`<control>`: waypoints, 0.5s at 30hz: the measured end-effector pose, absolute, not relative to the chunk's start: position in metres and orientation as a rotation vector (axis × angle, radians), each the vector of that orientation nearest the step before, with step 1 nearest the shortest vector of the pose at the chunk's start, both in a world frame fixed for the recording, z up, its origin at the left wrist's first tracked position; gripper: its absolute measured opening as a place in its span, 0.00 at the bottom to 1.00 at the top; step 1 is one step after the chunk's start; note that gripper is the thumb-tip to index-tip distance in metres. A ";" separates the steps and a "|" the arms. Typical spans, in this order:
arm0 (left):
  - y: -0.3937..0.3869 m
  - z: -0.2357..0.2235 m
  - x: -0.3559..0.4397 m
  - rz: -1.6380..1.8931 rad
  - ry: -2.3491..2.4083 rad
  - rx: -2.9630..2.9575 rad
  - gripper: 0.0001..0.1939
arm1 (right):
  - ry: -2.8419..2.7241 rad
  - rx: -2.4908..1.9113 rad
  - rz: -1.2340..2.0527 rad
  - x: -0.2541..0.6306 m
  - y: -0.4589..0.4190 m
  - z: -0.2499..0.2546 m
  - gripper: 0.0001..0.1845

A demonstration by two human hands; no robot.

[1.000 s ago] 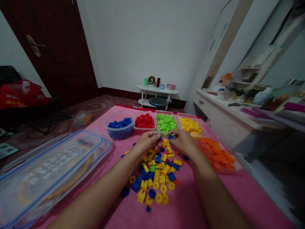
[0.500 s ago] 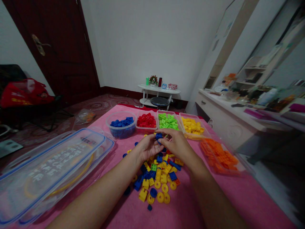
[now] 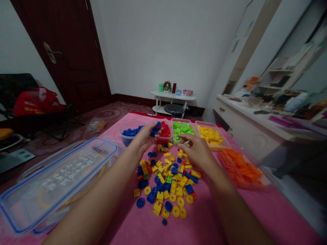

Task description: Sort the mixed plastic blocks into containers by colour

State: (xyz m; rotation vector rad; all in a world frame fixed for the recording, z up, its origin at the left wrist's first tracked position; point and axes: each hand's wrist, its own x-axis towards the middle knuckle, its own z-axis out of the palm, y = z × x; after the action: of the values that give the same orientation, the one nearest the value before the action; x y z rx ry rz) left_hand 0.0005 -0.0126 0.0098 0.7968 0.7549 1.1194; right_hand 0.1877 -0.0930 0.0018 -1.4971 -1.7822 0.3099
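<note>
My left hand (image 3: pixel 146 137) is closed around a small cluster of dark blue toy bricks (image 3: pixel 156 128), raised in front of the tub of red bricks (image 3: pixel 165 130). Over the right of the pile, my right hand (image 3: pixel 195 148) has its fingers bent towards the thumb, with a small green piece (image 3: pixel 186 142) that looks pinched between them. Beneath both hands lies a loose pile of mixed pieces: yellow bricks (image 3: pixel 173 186), yellow rings (image 3: pixel 176 211), blue discs (image 3: pixel 140 202) and a green brick (image 3: pixel 168 179). The forearms hide part of the pile's edges.
Behind the pile stand a round tub of blue bricks (image 3: pixel 127 139), a green-brick tub (image 3: pixel 176 139) and a yellow-brick tub (image 3: pixel 209 135). An orange-brick tub (image 3: pixel 240 170) sits right. Clear blue-rimmed lids (image 3: pixel 76 166) lie left on the pink cloth (image 3: pixel 204 224).
My hands have parted. The left has moved left and up with the blue bricks; the right has shifted slightly right. More of the pile shows between them. The view has turned slightly left.
</note>
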 end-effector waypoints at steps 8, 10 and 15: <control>0.025 0.001 -0.040 1.275 1.689 2.071 0.16 | -1.927 -1.618 0.307 0.191 -0.095 0.003 0.15; 0.015 -0.002 -0.035 1.173 1.686 2.249 0.17 | -2.063 -1.648 0.378 0.190 -0.097 -0.001 0.13; -0.018 -0.002 -0.016 0.648 1.295 2.362 0.10 | -2.361 -1.706 0.568 0.185 -0.104 -0.012 0.17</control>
State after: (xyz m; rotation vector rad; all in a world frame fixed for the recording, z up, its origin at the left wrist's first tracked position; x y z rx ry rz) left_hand -0.0164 -0.0176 -0.0023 2.3621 1.2948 0.6479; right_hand 0.1854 -0.1042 -0.0120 -1.7061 -2.3609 0.5685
